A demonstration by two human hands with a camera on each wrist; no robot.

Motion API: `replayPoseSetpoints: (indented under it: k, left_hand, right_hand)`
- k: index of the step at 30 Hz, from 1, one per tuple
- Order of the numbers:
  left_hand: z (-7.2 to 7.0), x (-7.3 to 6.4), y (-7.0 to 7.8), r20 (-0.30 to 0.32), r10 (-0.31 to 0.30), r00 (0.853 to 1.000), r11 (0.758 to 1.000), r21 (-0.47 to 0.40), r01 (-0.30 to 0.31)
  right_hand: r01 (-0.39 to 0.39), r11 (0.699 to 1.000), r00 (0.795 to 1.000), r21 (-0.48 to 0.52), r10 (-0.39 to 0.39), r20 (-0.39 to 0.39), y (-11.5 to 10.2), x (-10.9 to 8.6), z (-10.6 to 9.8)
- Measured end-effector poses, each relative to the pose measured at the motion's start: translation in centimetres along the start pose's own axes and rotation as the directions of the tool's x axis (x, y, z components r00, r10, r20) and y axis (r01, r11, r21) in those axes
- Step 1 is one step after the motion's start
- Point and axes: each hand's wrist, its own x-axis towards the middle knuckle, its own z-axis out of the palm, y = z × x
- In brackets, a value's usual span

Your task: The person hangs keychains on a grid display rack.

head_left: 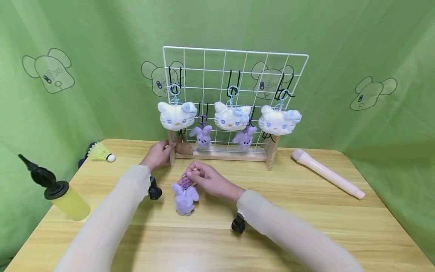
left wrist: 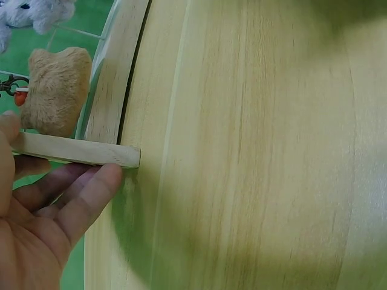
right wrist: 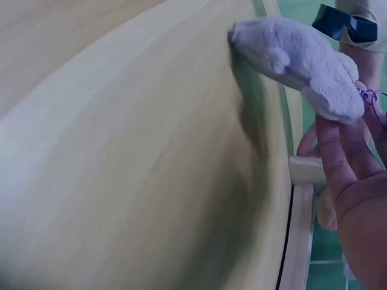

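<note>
A purple plush bunny keychain (head_left: 185, 201) dangles from its purple ring, which my right hand (head_left: 211, 182) pinches between thumb and fingers in front of the rack. In the right wrist view the same bunny (right wrist: 302, 63) hangs beside my fingers, over the tabletop. My left hand (head_left: 158, 155) grips the left wooden leg of the rack; in the left wrist view its fingers lie along one side of the leg (left wrist: 78, 150). Right behind that leg hangs a brown plush keychain (left wrist: 59, 90) with a small red bead. The white wire grid rack (head_left: 234, 50) stands at the table's back.
White plush kitty keychains (head_left: 176, 117) hang on black hooks in the grid's upper row, with purple bunnies (head_left: 203, 136) below. A yellow pump bottle (head_left: 69, 202) and a shuttlecock (head_left: 101, 152) are at left. A pale pink tube (head_left: 327, 173) lies at right.
</note>
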Motion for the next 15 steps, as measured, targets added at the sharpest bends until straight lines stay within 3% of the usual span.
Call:
replayPoseSetpoints:
  k: [8, 15]
  left_hand:
    - [0.0, 0.1, -0.3, 0.008, -0.01, 1.0, 1.0, -0.004, 0.01]
    - [0.0, 0.2, -0.3, 0.036, -0.022, 0.999, 0.998, -0.05, 0.024]
  right_hand:
    - [-0.024, 1.0, 0.997, 0.017, 0.025, -0.078, -0.4, -2.1, -2.1]
    - [0.005, 0.999, 0.977, -0.037, -0.012, -0.214, -1.0, -4.7, -5.2]
